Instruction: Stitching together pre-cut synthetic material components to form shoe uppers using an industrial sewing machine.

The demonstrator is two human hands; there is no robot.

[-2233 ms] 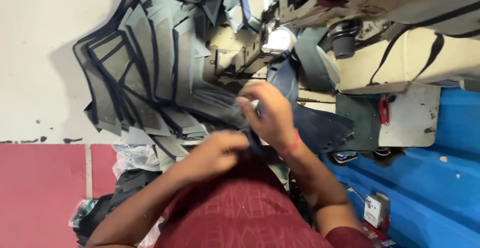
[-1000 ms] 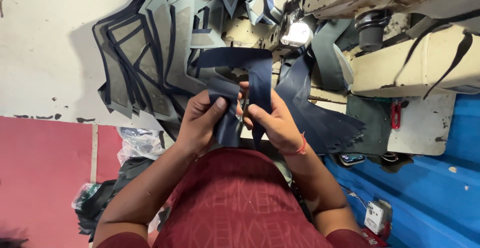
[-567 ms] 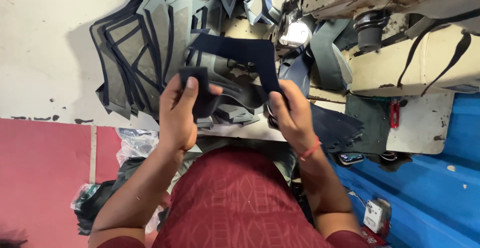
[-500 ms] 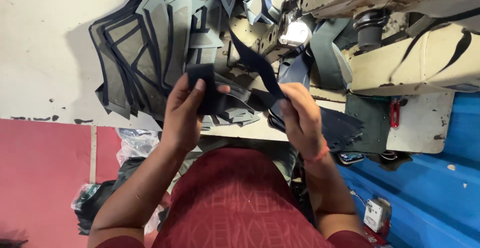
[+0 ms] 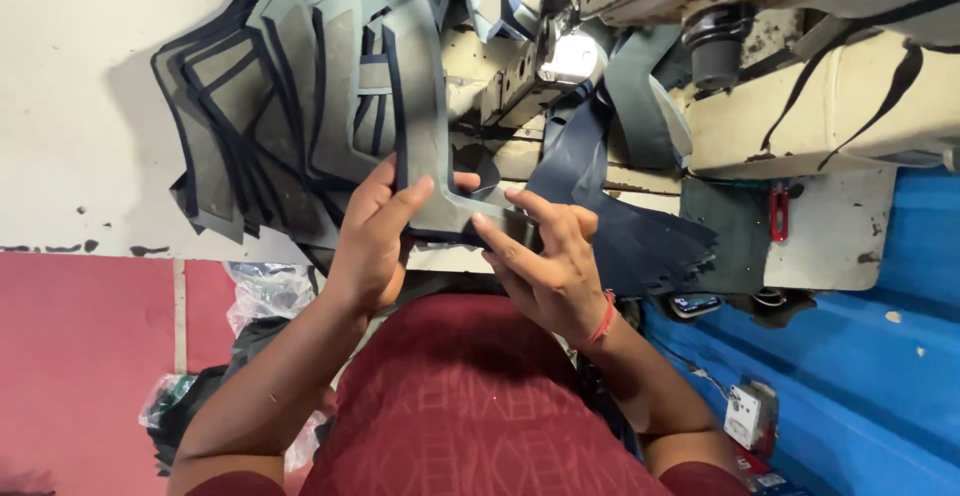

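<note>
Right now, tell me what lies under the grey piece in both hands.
Under the grey piece sit fanned grey and navy cut pieces and the table edge; whatever lies directly beneath stays covered.

Sewing table with cut pieces spread over it

The pale, worn table (image 5: 800, 126) carries a sewing machine (image 5: 600, 16) near its middle. A fanned stack of grey, navy-edged cut pieces (image 5: 270, 126) lies on the left part, overhanging the table's edge. Dark navy pieces (image 5: 640, 241) lie fanned beside the machine, touching a dark green mat (image 5: 735, 246). Black straps (image 5: 850, 86) trail over the table's right part.
</note>
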